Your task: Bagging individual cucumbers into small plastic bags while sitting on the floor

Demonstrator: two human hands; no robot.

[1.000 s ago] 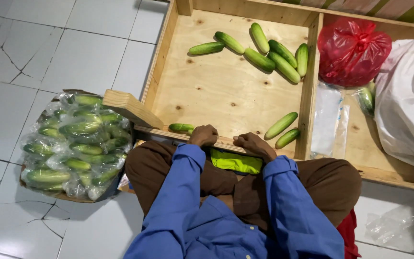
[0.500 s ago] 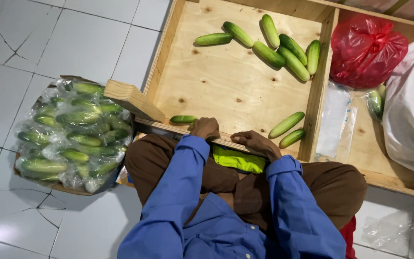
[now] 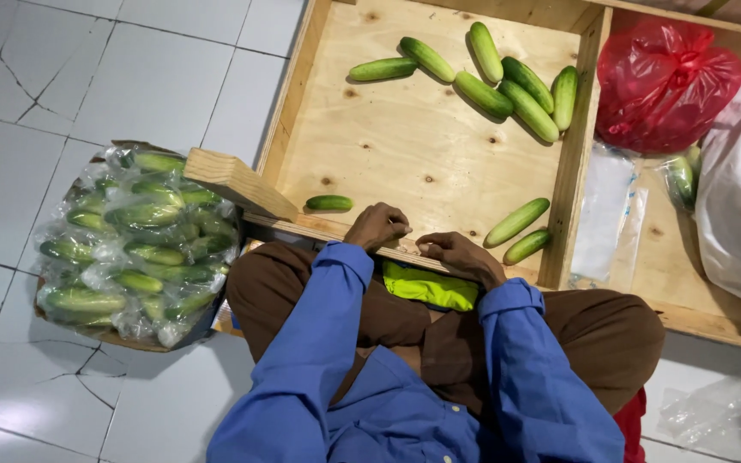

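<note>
Pale plywood tray [image 3: 405, 146] before me holds loose green cucumbers [image 3: 508, 86] at its far side and one small cucumber [image 3: 329, 203] near my left hand [image 3: 376, 226]. Bagged cucumbers [image 3: 135, 244] sit in a basket beside my knee. Both my grips curl on the tray's near rim, right hand [image 3: 460, 255] too; whether they hold anything, I cannot tell.

Bright, even light from overhead. Soft short shadows lie under the cucumbers [image 3: 508, 81] beyond the hands. The bagged cucumbers [image 3: 135, 244] beside the left hand [image 3: 376, 225] glint with glare (so does the red bag [image 3: 666, 81]). Focus is sharp, with little edge distortion.
</note>
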